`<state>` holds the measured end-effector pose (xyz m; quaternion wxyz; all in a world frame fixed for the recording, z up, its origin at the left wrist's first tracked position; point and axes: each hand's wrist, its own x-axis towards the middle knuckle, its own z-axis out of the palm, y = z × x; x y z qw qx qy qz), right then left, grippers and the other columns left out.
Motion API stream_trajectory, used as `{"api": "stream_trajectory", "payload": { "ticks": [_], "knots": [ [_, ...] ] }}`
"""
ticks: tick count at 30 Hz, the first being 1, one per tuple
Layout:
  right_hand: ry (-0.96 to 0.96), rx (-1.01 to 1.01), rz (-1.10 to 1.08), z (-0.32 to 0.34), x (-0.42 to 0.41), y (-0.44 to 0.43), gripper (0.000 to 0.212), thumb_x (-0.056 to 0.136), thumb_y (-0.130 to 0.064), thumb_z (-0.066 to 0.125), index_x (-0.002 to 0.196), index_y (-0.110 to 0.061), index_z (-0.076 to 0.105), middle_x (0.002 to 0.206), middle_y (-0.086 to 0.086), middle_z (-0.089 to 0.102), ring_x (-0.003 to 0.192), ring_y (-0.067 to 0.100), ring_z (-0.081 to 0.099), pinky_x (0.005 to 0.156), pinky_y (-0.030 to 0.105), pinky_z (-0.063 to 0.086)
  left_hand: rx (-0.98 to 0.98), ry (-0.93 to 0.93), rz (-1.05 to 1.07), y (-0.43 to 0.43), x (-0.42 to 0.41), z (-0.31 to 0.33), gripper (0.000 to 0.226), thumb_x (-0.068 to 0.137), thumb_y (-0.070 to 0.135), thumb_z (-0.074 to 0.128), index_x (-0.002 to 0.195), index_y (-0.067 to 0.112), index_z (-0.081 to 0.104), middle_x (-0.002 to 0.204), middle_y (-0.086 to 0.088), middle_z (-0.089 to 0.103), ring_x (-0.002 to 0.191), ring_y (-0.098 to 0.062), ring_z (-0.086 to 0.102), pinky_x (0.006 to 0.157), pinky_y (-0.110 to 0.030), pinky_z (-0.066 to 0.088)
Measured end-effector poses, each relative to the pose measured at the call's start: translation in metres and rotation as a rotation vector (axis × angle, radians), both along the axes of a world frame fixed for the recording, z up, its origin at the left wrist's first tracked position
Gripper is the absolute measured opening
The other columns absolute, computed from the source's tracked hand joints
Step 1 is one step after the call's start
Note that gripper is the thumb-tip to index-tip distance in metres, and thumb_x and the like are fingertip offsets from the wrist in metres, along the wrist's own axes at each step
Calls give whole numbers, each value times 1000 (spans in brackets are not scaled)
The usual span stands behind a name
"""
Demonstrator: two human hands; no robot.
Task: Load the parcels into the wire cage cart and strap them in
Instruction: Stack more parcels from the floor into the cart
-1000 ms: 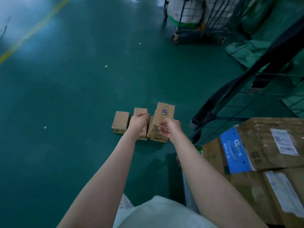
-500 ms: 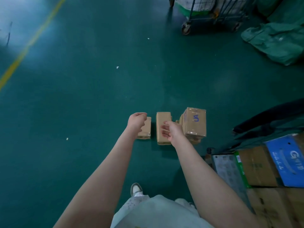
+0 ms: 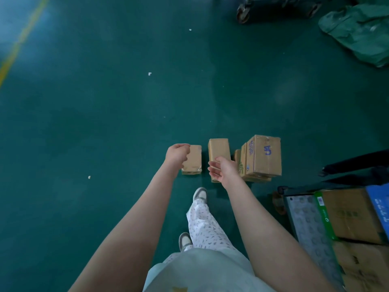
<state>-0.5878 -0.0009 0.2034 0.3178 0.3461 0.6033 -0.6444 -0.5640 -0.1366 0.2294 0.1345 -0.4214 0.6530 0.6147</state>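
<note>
With your left hand (image 3: 176, 154) curled empty and right hand (image 3: 223, 172) slack-fingered above the small parcels (image 3: 192, 160) on the floor (image 3: 105, 123) off the cart (image 3: 305, 216) corner — light, stiff, tape-slick cardboard, likely — grip each across its long sides.

Site is reading as a parcel warehouse or sorting depot. Green painted floor (image 3: 105, 123) is running across the whole view, and a yellow lane line (image 3: 19, 45) is crossing its left edge. Taped cardboard parcels (image 3: 219, 150) are sitting directly on the floor, one bearing handwritten blue marks. A wheeled cart is showing only its caster (image 3: 243, 12) at the top edge, with green sacks (image 3: 357, 28) lying heaped near it. More cartons (image 3: 347, 213) are sitting stacked on a cart deck (image 3: 309, 224) at right.
</note>
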Motion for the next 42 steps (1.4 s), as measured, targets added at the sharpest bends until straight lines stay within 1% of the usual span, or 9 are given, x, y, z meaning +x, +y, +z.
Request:
{"api": "stream_trajectory", "payload": {
  "ticks": [5,10,17,20,23,28,32,38,42],
  "knots": [
    [-51,-11,-37,-15,-40,-21,14,97,-8,44,108,-5,52,77,7,59,60,18,52,59,25,48,-10,-25,-35,-21,-48,-10,31,96,17,42,123,15,56,113,0,55,96,-18,51,74,-30,37],
    [-100,-24,-96,-35,-93,-38,15,97,-8,45,109,-4,53,78,8,60,62,18,53,60,26,47,-29,-60,-108,-40,-113,-21,26,95,17,41,116,17,57,104,0,54,89,-18,48,59,-23,34],
    [-203,-10,-167,-85,-144,-53,24,97,-8,44,119,-2,51,77,8,60,62,18,53,60,26,47,-58,-133,-228,-60,-186,-66,19,94,15,40,105,18,55,98,0,51,86,-18,45,56,-22,33],
    [-235,-25,-207,-119,-158,-67,24,97,-8,45,118,-2,53,77,8,60,62,18,54,60,27,48,-83,-151,-296,-73,-212,-99,28,96,19,42,119,15,57,105,-1,56,92,-17,51,65,-24,40],
    [-277,-41,-246,-175,-172,-86,23,97,-8,45,117,-2,54,75,8,60,61,19,53,60,28,47,-108,-175,-347,-86,-235,-155,30,97,20,44,122,11,57,110,-2,59,98,-18,54,85,-27,40],
    [-362,-45,-390,-282,-177,-112,15,97,-7,45,109,-4,54,77,9,59,60,20,52,60,28,47,-175,-212,-521,-109,-260,-267,27,94,13,46,117,11,60,104,-5,60,88,-18,52,70,-23,39],
    [-403,-75,-507,-361,-168,-126,14,97,-8,45,108,-4,52,77,8,60,61,19,55,63,27,49,-230,-212,-657,-115,-269,-354,28,93,14,45,116,13,61,116,-5,62,99,-20,56,84,-23,40],
    [-434,-73,-627,-461,-163,-126,17,98,-9,44,112,-5,53,76,6,60,62,17,56,65,27,51,-334,-199,-825,-109,-290,-463,33,94,16,41,123,17,56,125,-3,58,117,-21,53,91,-23,40],
    [-459,-61,-664,-508,-159,-122,13,97,-9,43,93,-6,55,75,5,58,61,16,54,64,26,50,-434,-204,-957,-104,-294,-524,42,92,17,44,135,16,45,135,-4,50,121,-21,50,93,-20,37]
  ]
}}
